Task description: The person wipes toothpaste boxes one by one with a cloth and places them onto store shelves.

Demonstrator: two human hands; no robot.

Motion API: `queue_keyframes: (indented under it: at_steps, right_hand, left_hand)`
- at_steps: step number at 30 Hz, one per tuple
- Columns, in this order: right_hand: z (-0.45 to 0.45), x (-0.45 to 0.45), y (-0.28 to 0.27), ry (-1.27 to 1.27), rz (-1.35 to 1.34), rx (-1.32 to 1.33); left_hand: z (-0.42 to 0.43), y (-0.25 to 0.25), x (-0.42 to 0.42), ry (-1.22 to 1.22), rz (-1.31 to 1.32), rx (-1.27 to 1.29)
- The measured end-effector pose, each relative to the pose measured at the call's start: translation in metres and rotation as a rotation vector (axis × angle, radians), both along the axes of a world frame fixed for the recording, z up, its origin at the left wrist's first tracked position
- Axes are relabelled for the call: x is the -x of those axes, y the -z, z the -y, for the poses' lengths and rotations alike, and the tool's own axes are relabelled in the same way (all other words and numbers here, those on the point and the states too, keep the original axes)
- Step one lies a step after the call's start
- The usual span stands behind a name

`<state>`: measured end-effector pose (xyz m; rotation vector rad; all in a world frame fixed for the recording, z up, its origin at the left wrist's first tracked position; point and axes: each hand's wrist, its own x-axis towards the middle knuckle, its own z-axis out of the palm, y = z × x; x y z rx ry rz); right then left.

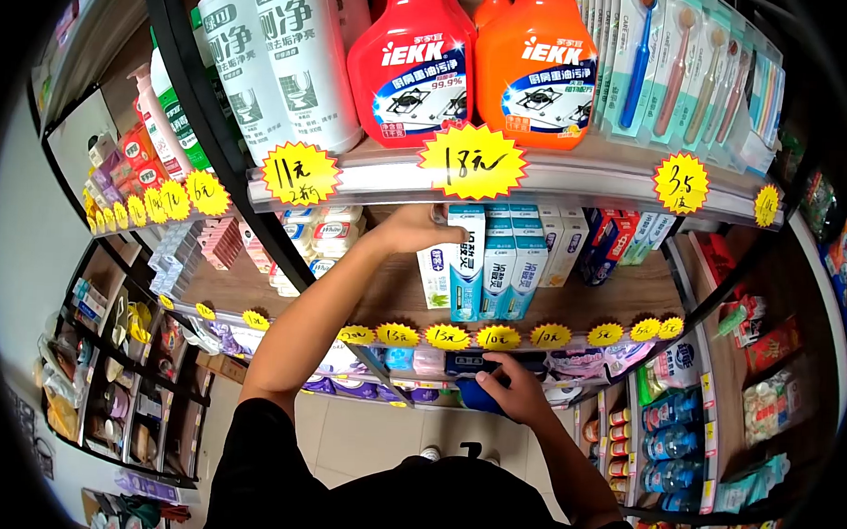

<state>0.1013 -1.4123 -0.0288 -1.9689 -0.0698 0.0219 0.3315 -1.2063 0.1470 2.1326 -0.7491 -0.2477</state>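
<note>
My left hand (423, 230) reaches onto the middle shelf and is closed on the top of a blue-and-white toothpaste box (465, 276). That box stands upright at the front left of a row of similar toothpaste boxes (527, 264); some fingers are hidden behind it. A white-and-green box (434, 282) stands just left of it. Lower down, my right hand (518, 390) is closed around a soft-looking blue item (478, 396), in front of the lower shelf. Its exact kind is not clear.
Overhead, a shelf edge (597, 185) carries red (411, 65) and orange (536, 71) cleaner bottles and packed toothbrushes (678, 72). Yellow price tags (447, 335) line the middle shelf's front. A black upright post (213, 113) stands left. More stocked shelves flank both sides.
</note>
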Motion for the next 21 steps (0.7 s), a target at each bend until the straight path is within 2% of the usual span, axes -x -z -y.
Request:
queue_keyframes:
  at_steps: [5, 6, 8, 15, 18, 21]
  right_hand:
    - [-0.001, 0.0, -0.002, 0.001, -0.028, 0.019]
    - [-0.001, 0.0, 0.0, -0.005, -0.033, 0.019]
    - [-0.002, 0.0, 0.001, -0.008, -0.038, 0.018]
    - [-0.005, 0.002, 0.003, -0.017, -0.058, 0.004]
    - [-0.006, 0.002, 0.002, -0.022, -0.062, 0.001]
    - [-0.008, 0.002, 0.003, -0.026, -0.065, -0.007]
  left_hand:
    - [0.002, -0.006, -0.007, -0.097, -0.078, -0.128]
    - [0.0, -0.005, -0.011, -0.094, -0.077, -0.129]
    - [-0.002, 0.001, -0.019, -0.023, -0.237, -0.017]
    - [0.002, -0.014, 0.001, 0.018, -0.033, -0.025]
    - [0.002, 0.004, -0.018, -0.046, -0.022, -0.16]
    - [0.001, 0.003, -0.016, -0.004, 0.006, -0.107]
